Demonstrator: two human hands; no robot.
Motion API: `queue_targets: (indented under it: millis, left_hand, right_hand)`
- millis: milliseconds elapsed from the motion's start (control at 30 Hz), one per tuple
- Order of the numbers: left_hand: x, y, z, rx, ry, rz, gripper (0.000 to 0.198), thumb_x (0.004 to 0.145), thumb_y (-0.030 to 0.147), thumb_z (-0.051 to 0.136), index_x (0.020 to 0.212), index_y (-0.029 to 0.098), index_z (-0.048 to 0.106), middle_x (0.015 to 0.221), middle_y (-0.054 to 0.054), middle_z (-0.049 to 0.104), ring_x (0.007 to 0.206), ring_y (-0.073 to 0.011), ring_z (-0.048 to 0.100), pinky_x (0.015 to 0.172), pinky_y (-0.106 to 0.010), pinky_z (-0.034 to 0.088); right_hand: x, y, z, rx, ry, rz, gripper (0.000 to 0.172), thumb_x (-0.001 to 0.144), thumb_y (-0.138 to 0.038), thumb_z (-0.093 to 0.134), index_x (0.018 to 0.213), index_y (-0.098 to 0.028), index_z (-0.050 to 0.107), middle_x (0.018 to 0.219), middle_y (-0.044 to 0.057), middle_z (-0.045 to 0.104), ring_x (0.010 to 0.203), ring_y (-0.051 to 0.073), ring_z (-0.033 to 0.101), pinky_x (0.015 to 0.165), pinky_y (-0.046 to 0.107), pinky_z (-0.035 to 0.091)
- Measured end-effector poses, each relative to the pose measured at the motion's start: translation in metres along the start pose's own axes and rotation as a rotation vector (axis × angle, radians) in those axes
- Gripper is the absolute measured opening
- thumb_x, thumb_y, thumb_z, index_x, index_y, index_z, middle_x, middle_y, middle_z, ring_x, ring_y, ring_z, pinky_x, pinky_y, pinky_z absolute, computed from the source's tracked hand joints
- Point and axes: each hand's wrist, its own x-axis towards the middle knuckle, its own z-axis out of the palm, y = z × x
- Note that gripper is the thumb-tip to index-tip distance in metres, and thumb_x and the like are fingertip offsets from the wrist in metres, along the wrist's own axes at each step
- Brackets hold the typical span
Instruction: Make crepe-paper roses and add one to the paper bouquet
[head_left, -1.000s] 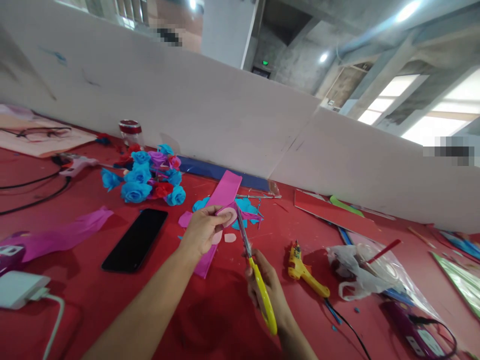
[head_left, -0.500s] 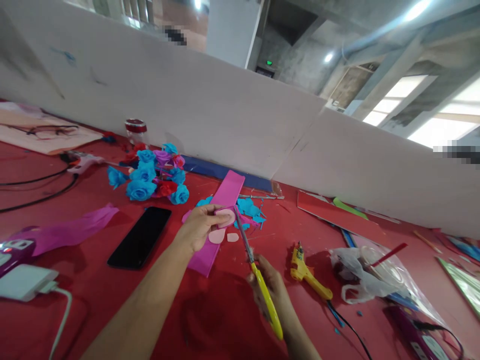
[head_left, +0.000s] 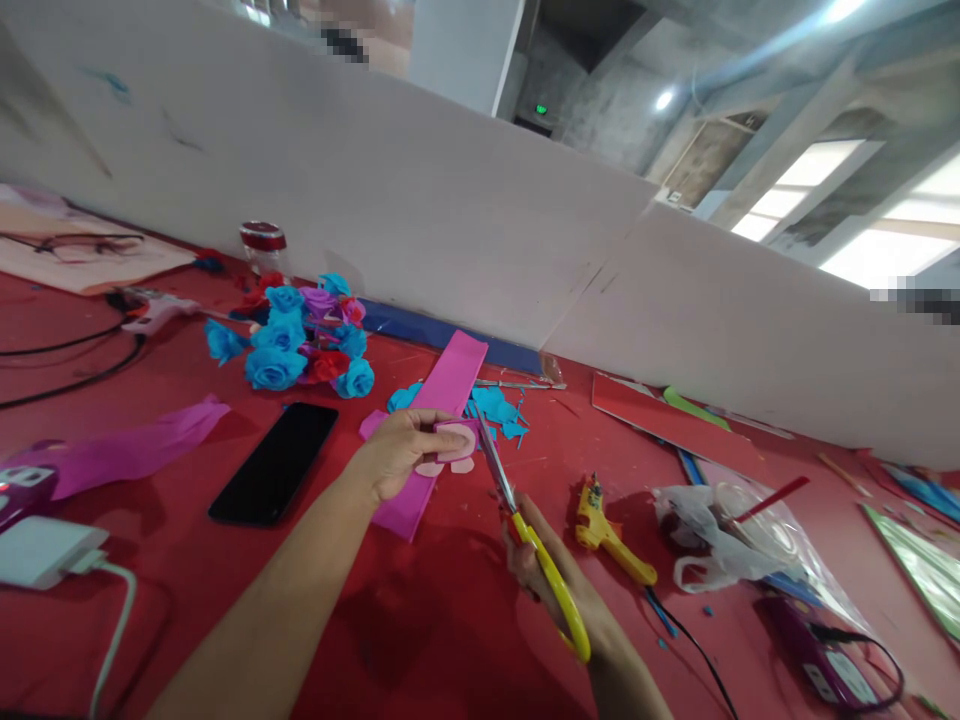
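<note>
Between thumb and fingers, my left hand [head_left: 401, 448] pinches a small magenta paper piece with a pale pink rounded template [head_left: 459, 440] on top. My right hand [head_left: 536, 555] is wrapped round the yellow handles of a pair of scissors [head_left: 551, 580]. The blades point up and away, with the tips just right of the held paper. Beneath my left hand lies a magenta crepe paper strip [head_left: 454, 372]. Two more pale pink pieces [head_left: 462, 465] rest close below the held one. Blue paper scraps [head_left: 496, 405] are scattered behind the blades.
Blue, red and purple paper roses [head_left: 277, 345] stand at the back left, near a phone [head_left: 276, 465]. A yellow glue gun [head_left: 609, 535] lies right of my right hand, beside a plastic bag [head_left: 712, 540]. A white partition [head_left: 450, 190] borders the red table [head_left: 442, 620].
The scissors have shifted slightly right, and their handles are spread wider. My left hand still pinches the paper and template, now a little further right. The whole view has shifted slightly.
</note>
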Motion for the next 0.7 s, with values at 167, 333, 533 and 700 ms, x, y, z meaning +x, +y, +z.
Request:
queue_targets:
  millis: [167,333,533,700]
  left_hand:
    - [-0.001,-0.002,0.002,-0.021,-0.048,0.009,0.021,0.050,0.012,0.082,0.069,0.014,0.072,0.068,-0.004,0.069,0.061,-0.0141,0.063,0.059,-0.025,0.050]
    - [-0.001,-0.003,0.003,0.062,-0.059,0.016,0.017,0.052,0.014,0.080,0.067,0.015,0.072,0.064,-0.003,0.068,0.060,-0.0138,0.062,0.060,-0.025,0.050]
    - [0.000,-0.002,-0.003,0.133,-0.074,0.062,0.019,0.055,0.014,0.078,0.072,0.014,0.070,0.067,-0.003,0.067,0.060,-0.0125,0.061,0.059,-0.023,0.048]
    - [-0.002,0.002,-0.008,0.193,-0.111,0.097,0.039,0.055,0.014,0.079,0.091,0.017,0.063,0.075,-0.002,0.067,0.067,-0.0140,0.063,0.062,-0.024,0.048]
  right_hand:
    - [0.002,-0.018,-0.002,-0.093,-0.073,0.006,0.057,0.077,-0.058,0.062,0.126,-0.029,0.054,0.079,0.001,0.049,0.067,0.013,0.045,0.059,0.024,0.043]
    - [0.004,-0.023,-0.001,-0.098,-0.064,-0.027,0.053,0.075,-0.059,0.062,0.120,-0.029,0.057,0.081,0.001,0.051,0.068,0.014,0.047,0.061,0.025,0.045]
    - [0.003,-0.020,-0.006,-0.169,-0.050,-0.051,0.046,0.077,-0.056,0.062,0.110,-0.024,0.060,0.078,0.002,0.052,0.066,0.014,0.047,0.059,0.025,0.044]
    - [0.003,-0.015,-0.008,-0.149,-0.002,-0.060,0.040,0.077,-0.052,0.064,0.104,-0.023,0.062,0.071,0.000,0.049,0.058,0.011,0.040,0.049,0.021,0.036]
